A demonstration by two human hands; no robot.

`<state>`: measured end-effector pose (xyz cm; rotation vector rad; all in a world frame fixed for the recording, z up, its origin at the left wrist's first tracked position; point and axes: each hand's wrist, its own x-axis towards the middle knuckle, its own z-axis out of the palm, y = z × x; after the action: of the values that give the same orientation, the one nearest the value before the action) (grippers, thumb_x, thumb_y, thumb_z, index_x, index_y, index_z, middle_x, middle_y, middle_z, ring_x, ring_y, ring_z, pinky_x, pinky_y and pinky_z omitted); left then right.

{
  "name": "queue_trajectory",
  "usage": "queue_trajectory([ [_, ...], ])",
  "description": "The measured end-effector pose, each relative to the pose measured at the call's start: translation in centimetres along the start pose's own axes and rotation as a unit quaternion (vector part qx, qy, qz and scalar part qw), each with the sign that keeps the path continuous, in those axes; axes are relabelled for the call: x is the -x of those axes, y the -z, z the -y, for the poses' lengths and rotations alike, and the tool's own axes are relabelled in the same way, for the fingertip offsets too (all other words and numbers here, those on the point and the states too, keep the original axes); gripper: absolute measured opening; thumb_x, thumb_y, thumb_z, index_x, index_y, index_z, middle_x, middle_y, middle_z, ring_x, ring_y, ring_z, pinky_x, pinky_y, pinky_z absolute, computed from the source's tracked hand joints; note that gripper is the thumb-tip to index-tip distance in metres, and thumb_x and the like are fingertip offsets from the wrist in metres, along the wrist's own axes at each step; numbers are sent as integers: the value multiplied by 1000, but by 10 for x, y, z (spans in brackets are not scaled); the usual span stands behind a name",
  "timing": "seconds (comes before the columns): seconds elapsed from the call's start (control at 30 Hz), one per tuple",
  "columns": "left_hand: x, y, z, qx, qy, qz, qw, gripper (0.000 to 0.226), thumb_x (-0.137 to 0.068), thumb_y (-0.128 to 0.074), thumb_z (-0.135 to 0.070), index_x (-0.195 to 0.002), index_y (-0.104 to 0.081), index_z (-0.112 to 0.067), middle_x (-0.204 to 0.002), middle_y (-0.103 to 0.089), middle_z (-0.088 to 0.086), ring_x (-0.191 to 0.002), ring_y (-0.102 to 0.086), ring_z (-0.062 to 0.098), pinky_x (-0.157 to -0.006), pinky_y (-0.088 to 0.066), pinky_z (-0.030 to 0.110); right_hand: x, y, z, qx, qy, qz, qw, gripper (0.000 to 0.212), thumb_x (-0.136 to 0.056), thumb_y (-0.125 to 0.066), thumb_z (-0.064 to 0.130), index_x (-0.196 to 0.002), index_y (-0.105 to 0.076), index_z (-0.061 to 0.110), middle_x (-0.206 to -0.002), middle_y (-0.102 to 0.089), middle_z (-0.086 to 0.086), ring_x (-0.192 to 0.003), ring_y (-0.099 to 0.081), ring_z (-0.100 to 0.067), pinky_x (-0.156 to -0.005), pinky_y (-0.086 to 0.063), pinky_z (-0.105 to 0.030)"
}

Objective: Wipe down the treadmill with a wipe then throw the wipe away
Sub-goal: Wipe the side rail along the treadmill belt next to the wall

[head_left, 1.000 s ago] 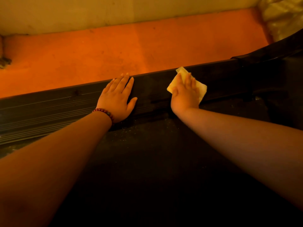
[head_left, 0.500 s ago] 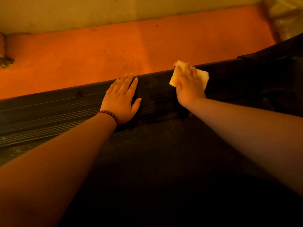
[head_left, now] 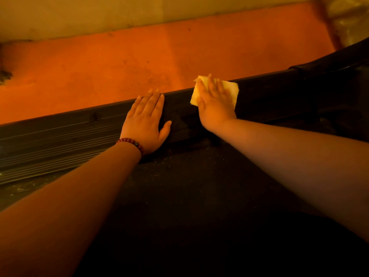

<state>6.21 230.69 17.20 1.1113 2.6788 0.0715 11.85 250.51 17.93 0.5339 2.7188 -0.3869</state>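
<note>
Along the ribbed side rail (head_left: 60, 136) of the treadmill (head_left: 279, 100), the left hand (head_left: 146, 121) lies flat, fingers straight, holding nothing. Just beside it, the right hand (head_left: 214, 102) presses a pale folded wipe (head_left: 232, 89) onto the rail's far edge with straight fingers. Beyond the rail lie an orange floor (head_left: 119, 62) and a pale wall (head_left: 99, 15). The speckled belt (head_left: 189, 176) fades into shadow nearby. Crinkled pale material (head_left: 351, 19) at the top right is cut off and unclear.
</note>
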Motion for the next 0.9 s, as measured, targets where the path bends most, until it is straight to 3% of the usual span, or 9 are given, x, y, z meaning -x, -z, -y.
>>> queue_trajectory([
  [0.17,1,1,-1,6,4,2,1000,72,-97,-29,-49,-154,-7,-10,-162,-2,7,-149,-1,20,-117,8,33,6,-5,22,37,174,36,983,55,-106,-24,27,-154,3,28,-162,10,1,-148,12,-20,-118,3,-36],
  [0.23,0,1,0,5,4,3,1000,73,-97,-27,-50,-154,-5,-11,-162,-1,7,-149,0,20,-117,7,33,1,-3,14,35,158,21,987,54,-106,-23,27,-154,1,28,-163,7,1,-149,9,-20,-118,3,-35],
  [0.37,-1,1,1,7,6,2,1000,73,-97,-27,-50,-154,-4,-11,-162,-2,6,-149,0,19,-118,6,33,-7,3,5,20,41,5,999,52,-106,-21,25,-155,-2,26,-162,9,-2,-149,10,-24,-119,3,-38],
  [0.43,-1,1,1,8,8,3,1000,73,-97,-28,-50,-154,-4,-11,-162,-2,6,-149,0,19,-118,6,33,-3,3,10,32,58,16,998,54,-106,-22,24,-155,1,27,-162,13,-2,-148,12,-25,-118,3,-39],
  [0.57,0,1,1,12,4,1,1000,73,-97,-30,-50,-154,-6,-11,-162,-4,7,-149,-2,20,-119,5,34,14,-5,11,64,207,56,975,56,-106,-25,26,-153,5,30,-161,14,0,-148,15,-22,-118,4,-40],
  [0.63,0,1,1,14,3,-1,1000,72,-97,-32,-49,-154,-8,-10,-162,-5,7,-149,-2,20,-119,5,35,15,-5,0,78,243,64,965,56,-106,-26,28,-154,3,29,-162,12,0,-148,14,-23,-119,3,-40],
  [0.83,-1,0,1,2,7,-2,1000,72,-97,-26,-49,-154,-5,-11,-162,-2,6,-149,0,19,-118,8,33,10,5,-14,32,94,40,994,55,-106,-23,27,-154,4,29,-161,15,-3,-148,14,-26,-118,4,-40],
  [0.9,0,0,0,7,8,-7,1000,70,-98,-28,-47,-154,-7,-10,-162,-2,7,-149,1,20,-118,7,33,17,2,-2,57,135,55,988,57,-106,-26,25,-154,5,28,-161,15,-4,-148,13,-27,-118,3,-40],
])
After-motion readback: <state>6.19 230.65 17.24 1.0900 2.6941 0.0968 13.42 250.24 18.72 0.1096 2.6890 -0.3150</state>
